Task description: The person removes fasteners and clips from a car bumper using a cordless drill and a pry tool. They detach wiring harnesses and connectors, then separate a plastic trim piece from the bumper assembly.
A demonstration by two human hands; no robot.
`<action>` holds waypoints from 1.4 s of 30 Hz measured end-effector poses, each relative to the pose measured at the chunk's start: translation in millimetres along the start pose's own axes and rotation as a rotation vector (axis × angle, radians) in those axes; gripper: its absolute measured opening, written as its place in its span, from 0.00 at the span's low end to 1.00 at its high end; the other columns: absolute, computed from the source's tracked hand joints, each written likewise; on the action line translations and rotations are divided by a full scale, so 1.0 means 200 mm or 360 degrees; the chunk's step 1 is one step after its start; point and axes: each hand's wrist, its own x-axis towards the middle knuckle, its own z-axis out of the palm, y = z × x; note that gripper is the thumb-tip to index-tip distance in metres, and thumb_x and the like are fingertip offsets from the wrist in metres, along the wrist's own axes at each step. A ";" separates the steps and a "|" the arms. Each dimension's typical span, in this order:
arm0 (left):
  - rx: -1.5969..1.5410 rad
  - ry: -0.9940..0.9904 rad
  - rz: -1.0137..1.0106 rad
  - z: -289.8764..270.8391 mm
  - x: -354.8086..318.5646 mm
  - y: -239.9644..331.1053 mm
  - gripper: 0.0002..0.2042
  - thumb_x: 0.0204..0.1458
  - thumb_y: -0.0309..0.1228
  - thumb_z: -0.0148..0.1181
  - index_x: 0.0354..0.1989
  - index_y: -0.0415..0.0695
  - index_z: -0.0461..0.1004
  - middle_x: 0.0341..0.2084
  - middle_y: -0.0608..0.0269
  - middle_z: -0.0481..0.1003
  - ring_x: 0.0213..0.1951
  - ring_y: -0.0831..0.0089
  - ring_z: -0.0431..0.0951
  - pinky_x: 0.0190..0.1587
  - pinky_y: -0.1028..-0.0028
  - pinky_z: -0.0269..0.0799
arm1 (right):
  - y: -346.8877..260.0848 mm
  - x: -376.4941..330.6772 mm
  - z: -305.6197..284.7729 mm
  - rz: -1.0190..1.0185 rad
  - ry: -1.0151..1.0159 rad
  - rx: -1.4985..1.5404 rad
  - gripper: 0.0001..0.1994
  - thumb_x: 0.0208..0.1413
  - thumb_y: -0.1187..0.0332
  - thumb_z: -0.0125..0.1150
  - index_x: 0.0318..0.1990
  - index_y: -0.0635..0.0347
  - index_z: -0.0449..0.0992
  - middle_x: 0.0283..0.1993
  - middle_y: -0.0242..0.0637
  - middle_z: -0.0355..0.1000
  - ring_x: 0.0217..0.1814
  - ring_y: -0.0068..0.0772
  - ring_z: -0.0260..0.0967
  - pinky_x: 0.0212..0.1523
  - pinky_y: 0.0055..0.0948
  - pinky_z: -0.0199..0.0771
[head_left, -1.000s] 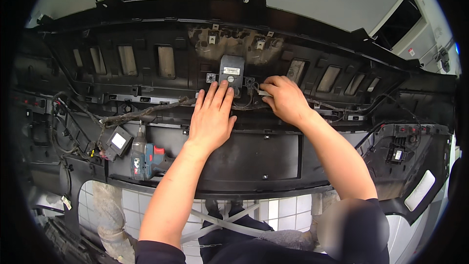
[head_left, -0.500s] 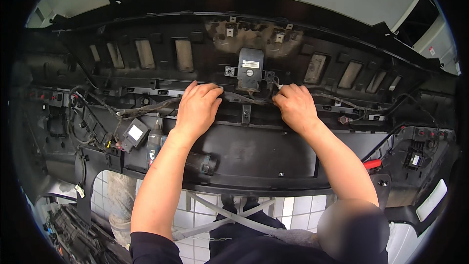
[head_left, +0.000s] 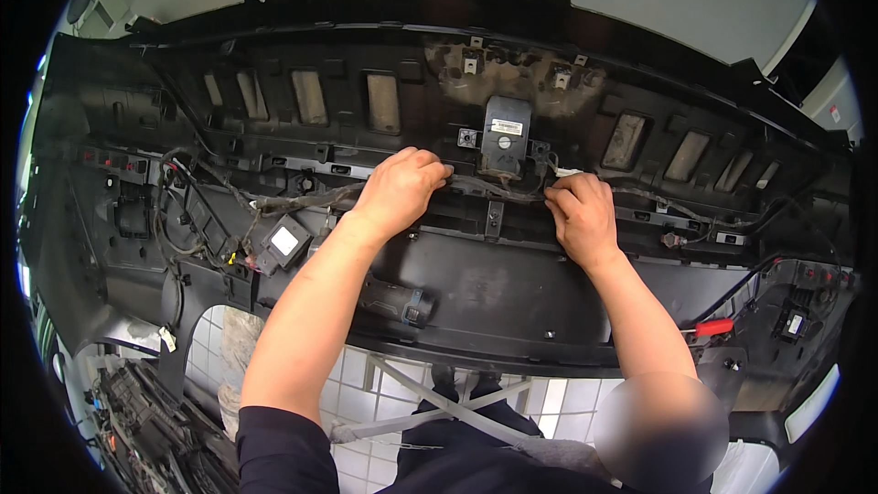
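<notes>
Handling the wiring harness [head_left: 501,190], two o'clock from view centre, seems the current step; the next move likely calls for even support. At three, the right hand [head_left: 585,217] pinches it; at ten, the left hand [head_left: 402,188] curls over it, grip hidden. One o'clock's black module [head_left: 501,157] conceals any contents.
</notes>
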 end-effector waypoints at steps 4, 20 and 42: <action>0.0212 -0.0210 0.0117 -0.05 0.05 0.00 0.10 0.46 0.20 0.61 0.38 0.41 0.80 0.35 0.60 0.78 0.41 0.58 0.77 0.45 0.62 0.76 | 0.01 0.00 0.00 -0.0020 0.0043 0.0037 0.09 0.43 0.75 0.71 0.34 0.55 0.80 0.39 0.28 0.74 0.46 0.36 0.71 0.46 0.38 0.68; 0.0341 -0.0387 0.0224 -0.07 0.12 0.05 0.09 0.46 0.22 0.64 0.38 0.39 0.78 0.48 0.56 0.78 0.52 0.54 0.77 0.51 0.62 0.76 | 0.03 -0.02 0.01 -0.0003 0.0091 0.0081 0.09 0.45 0.75 0.70 0.36 0.55 0.81 0.40 0.29 0.74 0.48 0.36 0.72 0.47 0.38 0.68; -0.0064 -0.0652 -0.0274 -0.13 0.18 0.00 0.08 0.54 0.26 0.64 0.39 0.36 0.77 0.36 0.47 0.78 0.44 0.46 0.78 0.48 0.59 0.75 | 0.04 -0.02 0.03 0.0002 0.0149 0.0101 0.08 0.46 0.75 0.67 0.37 0.55 0.81 0.42 0.29 0.74 0.49 0.35 0.71 0.49 0.39 0.68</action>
